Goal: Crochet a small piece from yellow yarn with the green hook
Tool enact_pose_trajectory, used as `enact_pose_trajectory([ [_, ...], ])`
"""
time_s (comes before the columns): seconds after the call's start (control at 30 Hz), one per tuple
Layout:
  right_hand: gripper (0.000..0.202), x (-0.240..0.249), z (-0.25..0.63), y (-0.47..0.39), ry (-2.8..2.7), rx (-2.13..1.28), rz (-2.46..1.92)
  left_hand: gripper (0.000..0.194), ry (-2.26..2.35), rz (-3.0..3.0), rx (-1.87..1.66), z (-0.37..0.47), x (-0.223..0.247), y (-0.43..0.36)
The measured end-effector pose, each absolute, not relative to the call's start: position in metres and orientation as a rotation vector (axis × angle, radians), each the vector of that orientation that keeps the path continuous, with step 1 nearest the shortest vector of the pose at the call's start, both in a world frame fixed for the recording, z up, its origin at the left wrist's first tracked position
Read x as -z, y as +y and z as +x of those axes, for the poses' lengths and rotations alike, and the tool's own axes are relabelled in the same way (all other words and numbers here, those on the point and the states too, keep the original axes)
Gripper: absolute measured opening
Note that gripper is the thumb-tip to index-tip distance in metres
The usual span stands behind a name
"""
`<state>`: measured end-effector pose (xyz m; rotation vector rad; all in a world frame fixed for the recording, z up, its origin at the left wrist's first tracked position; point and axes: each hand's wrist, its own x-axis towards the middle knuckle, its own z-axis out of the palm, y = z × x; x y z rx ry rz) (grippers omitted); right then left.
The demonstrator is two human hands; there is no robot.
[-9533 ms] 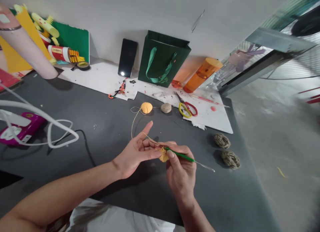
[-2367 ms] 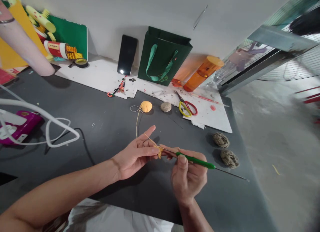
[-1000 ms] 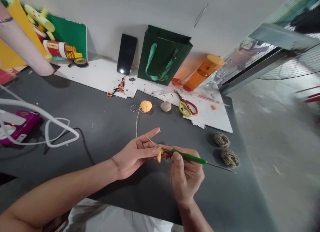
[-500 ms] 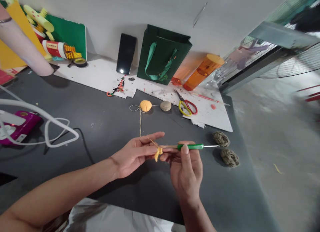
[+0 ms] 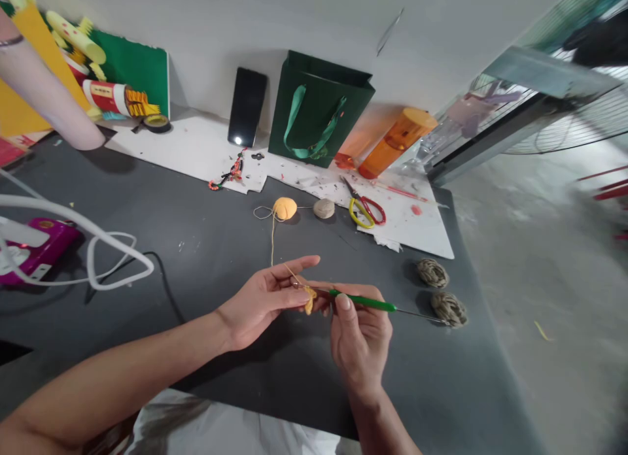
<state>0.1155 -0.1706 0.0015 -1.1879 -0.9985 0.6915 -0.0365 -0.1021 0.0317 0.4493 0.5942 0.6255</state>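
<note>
Between thumb and fingers, my left hand (image 5: 260, 306) pinches a small yellow crochet piece (image 5: 309, 300), its index finger stretched out with yarn running over it. My right hand (image 5: 360, 337) grips a crochet hook (image 5: 367, 303) by its green handle; the metal tip lies at the crochet piece and the other metal end points right. A strand leads from my left hand up to a yellow yarn ball (image 5: 285, 208) on the dark table. Beside that ball sits a small beige yarn ball (image 5: 324, 208).
Red-and-yellow-handled scissors (image 5: 367, 210) lie on a white board (image 5: 422, 229). Two grey-brown yarn bundles (image 5: 432, 272) rest at the right. Behind stand a phone (image 5: 247, 106), a green paper bag (image 5: 318, 108) and an orange bottle (image 5: 397, 143). A white cable (image 5: 118, 242) loops at the left.
The crochet hook has tilted, its right end dropping, and its tip has pushed left past the crochet piece toward the yarn at my left index finger. My right hand has shifted slightly left.
</note>
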Motion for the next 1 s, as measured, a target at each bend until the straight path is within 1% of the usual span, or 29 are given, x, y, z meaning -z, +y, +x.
enact_pose_trajectory([
  [0.37,0.009,-0.0087,0.1117,-0.1691,-1.014,-0.742,-1.123,0.048,0.565,0.593,-0.667,-0.0376,-0.0286,-0.1020],
  [0.47,0.013,-0.0106,0.1119,-0.1697,-1.116,-0.651,-1.157,0.046,0.595,0.597,-0.702,-0.0369,-0.0287,-0.1033],
  [0.53,0.020,-0.0107,0.1124,-0.1701,-1.274,-0.507,-1.180,0.050,0.630,0.576,-0.725,-0.0363,-0.0290,-0.1045],
  [0.6,0.034,-0.0101,0.1127,-0.1704,-1.444,-0.345,-1.137,0.054,0.653,0.524,-0.735,-0.0358,-0.0294,-0.1053],
  [0.67,0.044,-0.0097,0.1125,-0.1707,-1.516,-0.265,-1.115,0.055,0.649,0.454,-0.721,-0.0355,-0.0300,-0.1052],
  [0.7,0.045,-0.0096,0.1121,-0.1708,-1.507,-0.269,-1.116,0.056,0.639,0.422,-0.705,-0.0354,-0.0303,-0.1049],
  [0.9,0.026,-0.0107,0.1070,-0.1690,-1.197,-0.557,-1.044,0.060,0.594,0.335,-0.625,-0.0364,-0.0317,-0.1028],
  [1.0,0.016,-0.0094,0.1060,-0.1684,-1.091,-0.644,-1.036,0.063,0.583,0.329,-0.619,-0.0368,-0.0317,-0.1024],
])
